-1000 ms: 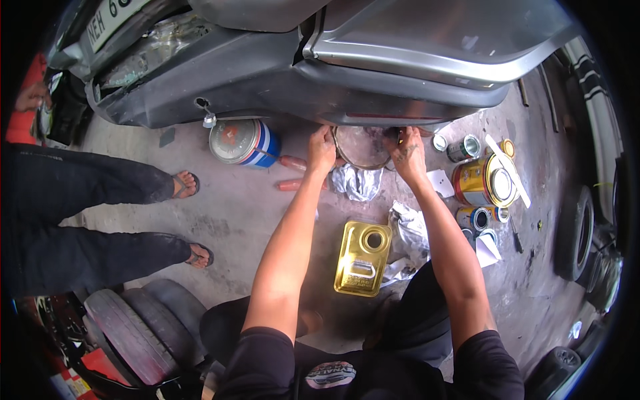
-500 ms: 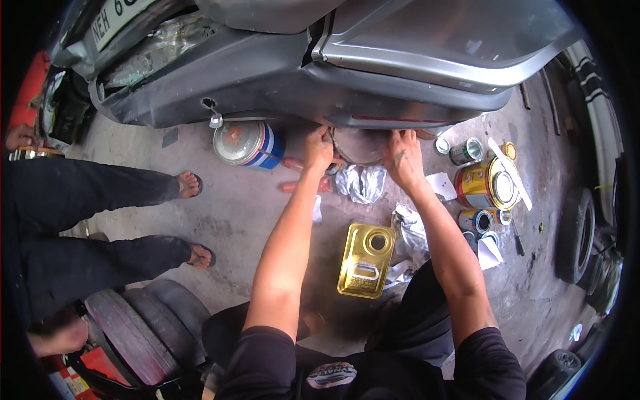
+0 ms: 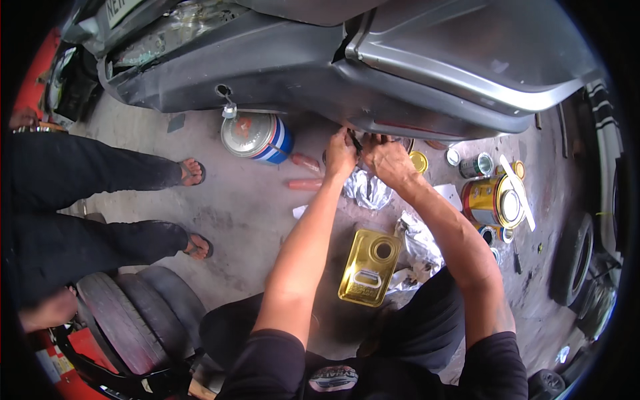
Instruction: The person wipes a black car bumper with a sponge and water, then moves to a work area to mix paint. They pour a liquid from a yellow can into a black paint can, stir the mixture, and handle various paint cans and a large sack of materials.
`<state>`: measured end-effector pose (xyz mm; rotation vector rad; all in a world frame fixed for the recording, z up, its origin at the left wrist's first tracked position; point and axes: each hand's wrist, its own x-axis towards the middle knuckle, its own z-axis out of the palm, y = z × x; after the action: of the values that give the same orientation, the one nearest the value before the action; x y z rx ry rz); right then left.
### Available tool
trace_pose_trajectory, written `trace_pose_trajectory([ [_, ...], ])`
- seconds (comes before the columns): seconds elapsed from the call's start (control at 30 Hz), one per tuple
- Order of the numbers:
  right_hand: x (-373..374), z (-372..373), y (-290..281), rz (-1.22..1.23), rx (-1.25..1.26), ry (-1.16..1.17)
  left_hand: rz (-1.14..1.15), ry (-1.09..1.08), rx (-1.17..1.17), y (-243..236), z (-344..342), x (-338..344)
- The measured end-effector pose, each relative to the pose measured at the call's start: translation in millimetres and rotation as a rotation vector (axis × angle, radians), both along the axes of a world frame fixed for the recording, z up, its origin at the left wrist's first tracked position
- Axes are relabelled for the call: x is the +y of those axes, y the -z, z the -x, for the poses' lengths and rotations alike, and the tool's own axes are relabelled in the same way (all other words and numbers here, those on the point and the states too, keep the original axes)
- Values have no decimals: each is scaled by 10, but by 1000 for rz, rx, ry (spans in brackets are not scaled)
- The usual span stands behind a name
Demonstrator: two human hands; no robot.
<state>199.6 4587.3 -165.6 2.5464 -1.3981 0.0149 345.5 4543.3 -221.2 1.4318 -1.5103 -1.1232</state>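
Both hands work close together at the lower edge of a grey car bumper [image 3: 267, 73]. My left hand [image 3: 341, 157] is closed around something at a small dark piece [image 3: 357, 141] beside its fingertips, too small to name. Close by, my right hand [image 3: 387, 159] has its fingers curled in under the bumper; what they hold is hidden. Crumpled silvery sheet [image 3: 368, 189] lies just below the hands. A yellow lid [image 3: 419, 161] shows right of my right wrist. Left of my left hand lie two reddish cylindrical pieces [image 3: 305, 184].
A gold rectangular can [image 3: 369, 270] stands before me. A blue-and-white pail [image 3: 257, 139] is at left; several paint tins [image 3: 492, 201] stand at right, a flat white stick [image 3: 519, 193] across one. Another person's legs [image 3: 107, 163] and stacked tyres [image 3: 133, 323] are at left.
My right hand has moved left, close to my left hand. The round, flat piece that both hands held at its sides is now mostly hidden. The view has shifted slightly.
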Motion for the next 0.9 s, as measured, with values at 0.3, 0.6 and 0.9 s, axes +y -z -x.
trace_pose_trajectory([
  [0.3,295,240,-239,30,-440,54,16,-51,33,407,27,-151],
  [0.6,1018,287,-381,-103,-973,545,124,-99,58,128,93,25],
  [0.9,1577,326,-98,-83,-1342,736,118,-11,1,-112,41,305],
])
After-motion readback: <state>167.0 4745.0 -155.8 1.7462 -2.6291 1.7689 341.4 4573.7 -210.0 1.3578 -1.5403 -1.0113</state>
